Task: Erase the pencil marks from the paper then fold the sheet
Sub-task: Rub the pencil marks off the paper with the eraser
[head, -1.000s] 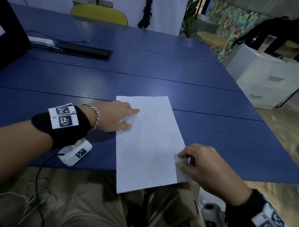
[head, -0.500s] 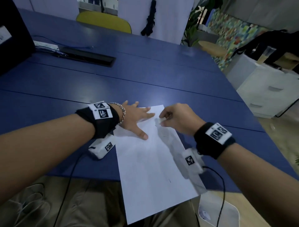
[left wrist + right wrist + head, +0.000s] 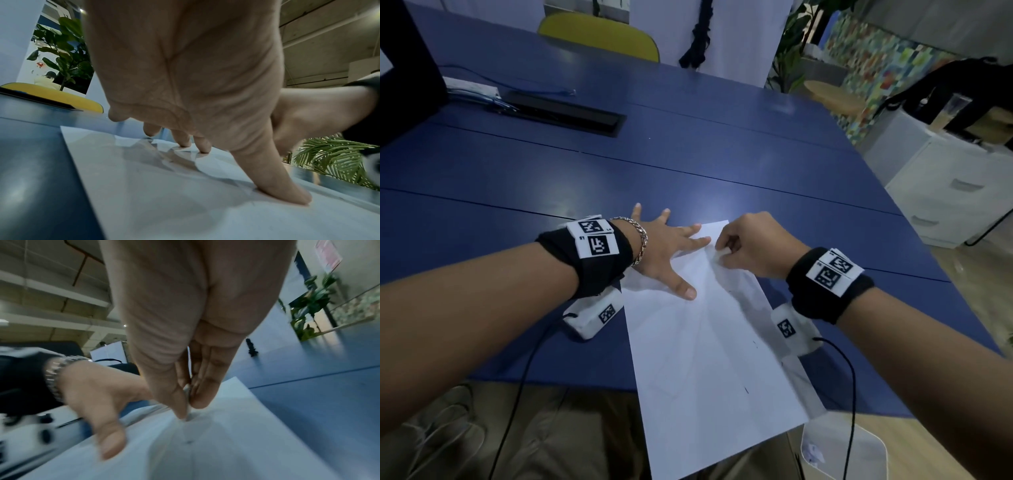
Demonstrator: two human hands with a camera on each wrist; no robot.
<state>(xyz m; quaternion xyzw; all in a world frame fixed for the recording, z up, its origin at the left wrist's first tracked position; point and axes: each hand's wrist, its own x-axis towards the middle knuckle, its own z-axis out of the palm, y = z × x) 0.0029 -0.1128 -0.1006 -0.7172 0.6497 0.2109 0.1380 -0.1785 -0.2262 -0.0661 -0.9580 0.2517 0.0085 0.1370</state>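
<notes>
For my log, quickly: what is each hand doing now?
Left hand: open, fingers spread, pressing the paper.
Right hand: pinching a small eraser against the paper.

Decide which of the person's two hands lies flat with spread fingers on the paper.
The left hand: its fingers lie spread on the sheet of paper, whereas the right hand pinches a small eraser.

**Paper and eraser**

Paper [image 3: 709,359]: white sheet, flat on the blue table [image 3: 688,164], long axis running away from the near table edge, near end overhanging that edge. Slightly creased near its far end. A few small dark pencil marks [image 3: 746,389] toward its right side. Eraser [image 3: 188,408]: small, white, tip touching the paper's far end.
</notes>
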